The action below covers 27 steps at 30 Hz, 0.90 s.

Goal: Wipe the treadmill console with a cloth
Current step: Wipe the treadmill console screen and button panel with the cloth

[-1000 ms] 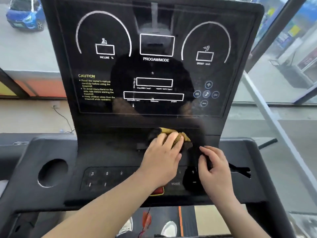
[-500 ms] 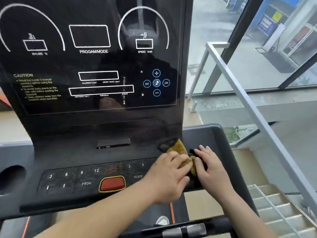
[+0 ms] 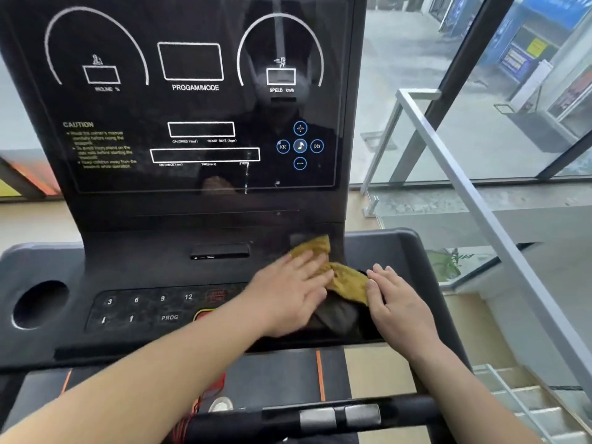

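Step in hand: wiping the lower deck of the treadmill console (image 3: 192, 225), right side. The upright display panel (image 3: 192, 107) fills the upper left and centre of the frame.

The cloth (image 3: 344, 278) is mustard-yellow and crumpled, lying right of centre in the lower half of the frame. It sits on the deck to the right of the keypad (image 3: 147, 307), with its upper tip against the bottom right corner of the display panel. There is a dark patch just below it; cannot tell if that is more cloth or shadow.

The left hand (image 3: 288, 293) lies flat, fingers straight and together, pressing on the cloth's left half, with nothing curled round it. The right hand (image 3: 397, 302) is also flat, fingers straight, its thumb side touching the cloth's right edge and its palm on the deck. Neither hand grips anything. The left forearm covers most of the red button (image 3: 205, 314).

Judgement: mid-task. The right end of the deck is being done. Nothing shows whether the keypad, the cup hole (image 3: 40, 304) at the lower left, or the display panel have been done.

The next move likely calls for even palm pressure while sliding the cloth along the deck. The right hand should pin or feed the loose edge so the cloth does not bunch. Go light over the keypad so no key is pressed. For the display panel, the cloth needs lifting and a proper hold.
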Tool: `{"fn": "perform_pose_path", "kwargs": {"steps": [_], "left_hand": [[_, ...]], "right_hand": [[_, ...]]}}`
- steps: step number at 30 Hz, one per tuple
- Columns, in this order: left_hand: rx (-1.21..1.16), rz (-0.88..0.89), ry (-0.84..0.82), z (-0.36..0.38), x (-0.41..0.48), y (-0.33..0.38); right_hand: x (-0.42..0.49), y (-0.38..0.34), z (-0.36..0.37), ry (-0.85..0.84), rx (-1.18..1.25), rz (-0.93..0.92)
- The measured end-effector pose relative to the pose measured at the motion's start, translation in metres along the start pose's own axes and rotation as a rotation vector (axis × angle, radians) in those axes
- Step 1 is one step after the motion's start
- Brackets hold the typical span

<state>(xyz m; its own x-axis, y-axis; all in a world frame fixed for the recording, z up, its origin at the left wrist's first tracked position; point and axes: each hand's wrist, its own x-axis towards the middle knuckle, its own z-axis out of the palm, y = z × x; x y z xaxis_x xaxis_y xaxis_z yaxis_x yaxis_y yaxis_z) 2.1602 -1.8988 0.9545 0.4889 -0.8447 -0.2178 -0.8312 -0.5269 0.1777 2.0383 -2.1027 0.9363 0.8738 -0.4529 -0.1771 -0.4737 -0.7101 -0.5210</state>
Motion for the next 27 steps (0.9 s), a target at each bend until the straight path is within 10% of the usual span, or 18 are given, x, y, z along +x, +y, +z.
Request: {"fn": "perform_pose_path", "kwargs": {"steps": [9, 14, 27], "left_hand": [[-0.115, 0.118, -0.055, 0.021, -0.043, 0.043], [-0.263, -0.193, 0.131, 0.010, -0.037, 0.012], [-0.230, -0.182, 0.024, 0.015, -0.032, 0.042]], "right_hand": [[0.000, 0.001, 0.003, 0.002, -0.044, -0.015], [-0.001, -0.002, 0.004, 0.006, -0.010, -0.002], [-0.003, -0.007, 0.005, 0.012, -0.014, 0.019]]}}
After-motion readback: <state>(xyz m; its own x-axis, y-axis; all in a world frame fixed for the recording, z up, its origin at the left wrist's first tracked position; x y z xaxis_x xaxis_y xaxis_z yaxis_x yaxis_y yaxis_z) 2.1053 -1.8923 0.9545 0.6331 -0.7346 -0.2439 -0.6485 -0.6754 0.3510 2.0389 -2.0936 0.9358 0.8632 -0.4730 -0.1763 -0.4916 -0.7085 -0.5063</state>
